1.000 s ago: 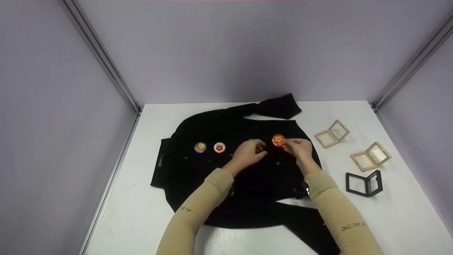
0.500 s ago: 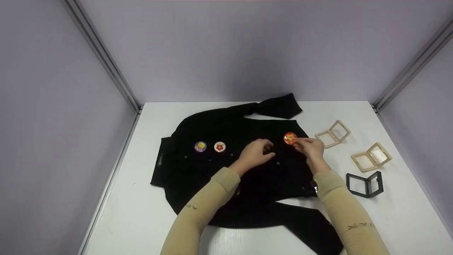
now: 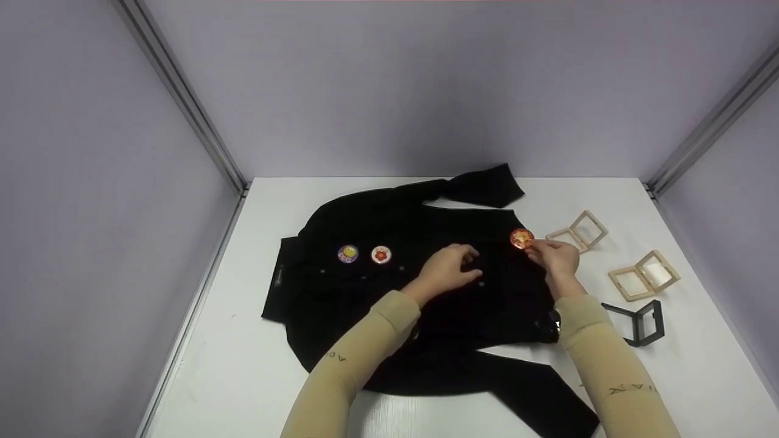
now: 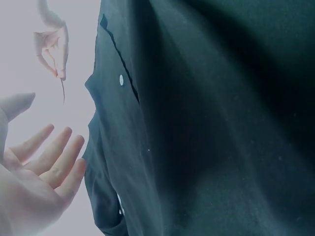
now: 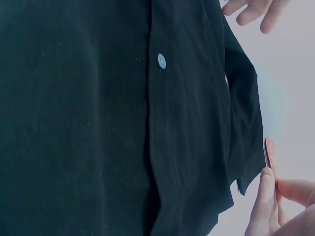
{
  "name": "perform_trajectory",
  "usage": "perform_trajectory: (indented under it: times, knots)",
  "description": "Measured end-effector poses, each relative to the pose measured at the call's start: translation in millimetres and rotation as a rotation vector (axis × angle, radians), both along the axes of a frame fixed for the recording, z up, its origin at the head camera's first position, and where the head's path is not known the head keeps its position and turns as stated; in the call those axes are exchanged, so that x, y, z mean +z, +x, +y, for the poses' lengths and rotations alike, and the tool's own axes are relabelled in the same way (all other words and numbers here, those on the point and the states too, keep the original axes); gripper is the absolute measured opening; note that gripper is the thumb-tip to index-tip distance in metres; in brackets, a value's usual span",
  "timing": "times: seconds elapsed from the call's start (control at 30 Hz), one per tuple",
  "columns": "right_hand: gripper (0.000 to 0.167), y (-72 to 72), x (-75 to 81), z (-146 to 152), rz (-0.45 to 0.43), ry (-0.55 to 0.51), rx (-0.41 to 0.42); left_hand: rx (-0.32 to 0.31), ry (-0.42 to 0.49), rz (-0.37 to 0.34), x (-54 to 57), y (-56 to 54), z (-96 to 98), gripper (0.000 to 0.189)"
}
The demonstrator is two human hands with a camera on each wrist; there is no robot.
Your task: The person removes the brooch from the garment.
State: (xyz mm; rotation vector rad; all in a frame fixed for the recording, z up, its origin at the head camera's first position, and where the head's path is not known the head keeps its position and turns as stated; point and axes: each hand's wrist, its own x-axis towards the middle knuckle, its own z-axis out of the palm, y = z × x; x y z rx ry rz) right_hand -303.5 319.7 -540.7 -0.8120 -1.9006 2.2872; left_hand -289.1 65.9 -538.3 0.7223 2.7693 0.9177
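Note:
My right hand [image 3: 557, 258] pinches a round red-orange pin badge [image 3: 521, 238] by its edge, over the right end of a black shirt [image 3: 365, 213]. In the right wrist view the badge [image 5: 270, 151] shows nearly edge-on between thumb and fingers. My left hand [image 3: 447, 267] is over the middle of the shirt with fingers relaxed and nothing in them; the left wrist view shows its spread fingers [image 4: 54, 157]. Left of it, a purple and yellow badge [image 3: 347, 253] and a white badge with a red flower [image 3: 381, 255] lie on the shirt.
To the right on the white table [image 3: 219, 353] stand two opened light wood frames, one [image 3: 589, 230] partly behind my right hand and another [image 3: 645, 275] nearer. A black opened frame [image 3: 650, 325] is partly covered by my right sleeve. Grey walls [image 3: 389, 91] rise behind and beside.
My right hand has carried the red-orange badge to the right, toward the shirt's right end. The left hand has drifted right too, still holding nothing. The other badges stay on the shirt.

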Motion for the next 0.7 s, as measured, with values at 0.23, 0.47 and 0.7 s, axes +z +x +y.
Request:
perform_trajectory:
  times: [0.23, 0.47, 0.7]
  knots:
    - [0.022, -5.1, 1.7, 17, -0.012, -0.032, -0.078, -0.03, -0.032, 0.0, -3.7, 2.8, 3.0, 0.043]
    - [0.032, -6.7, -0.8, 36, -0.003, -0.109, -0.217, -0.053, -0.037, 0.008, -6.3, 6.3, 3.8, 0.044]
    - [0.019, -10.9, -6.5, 51, -0.025, -0.161, -0.3, -0.079, -0.035, 0.018, -7.8, 7.3, 8.9, 0.045]
